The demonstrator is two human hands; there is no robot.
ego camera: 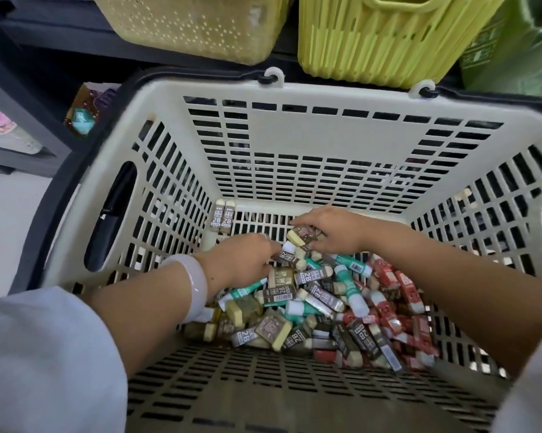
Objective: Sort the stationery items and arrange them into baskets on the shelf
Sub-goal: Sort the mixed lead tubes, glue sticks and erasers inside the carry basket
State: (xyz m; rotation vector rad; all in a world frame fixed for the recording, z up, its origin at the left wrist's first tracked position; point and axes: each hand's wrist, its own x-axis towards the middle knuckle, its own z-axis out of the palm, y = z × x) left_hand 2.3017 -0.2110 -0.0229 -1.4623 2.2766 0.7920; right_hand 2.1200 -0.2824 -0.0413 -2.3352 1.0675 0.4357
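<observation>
Both of your hands are inside the cream slotted basket [294,126], working at the far edge of the eraser pile [319,307].

Right hand [332,229]: your fingers [307,218] are curled over a brown-sleeved eraser [302,235] with a cream end, holding it just above the pile.

Left hand [241,260]: it rests on the pile with a pale bangle [191,285] at the wrist. Its fingers point into the erasers beside a brown 2B eraser [287,256]; the fingertips are hidden, so I cannot tell whether they are clamped on anything.

Pile contents: brown 2B-sleeved erasers mostly in the middle and near left, teal-sleeved erasers [348,276] through the centre, red-sleeved erasers [401,295] bunched on the right. All lie loose and overlapping on the basket floor.

Two 2B erasers [223,217] stand upright side by side, touching, in the far left corner of the basket, apart from the pile.

Beyond the basket's far rim sit two yellow-green baskets on the dark shelf [60,35]: a perforated basket [194,26] on the left and a ribbed basket [382,42] on the right.
</observation>
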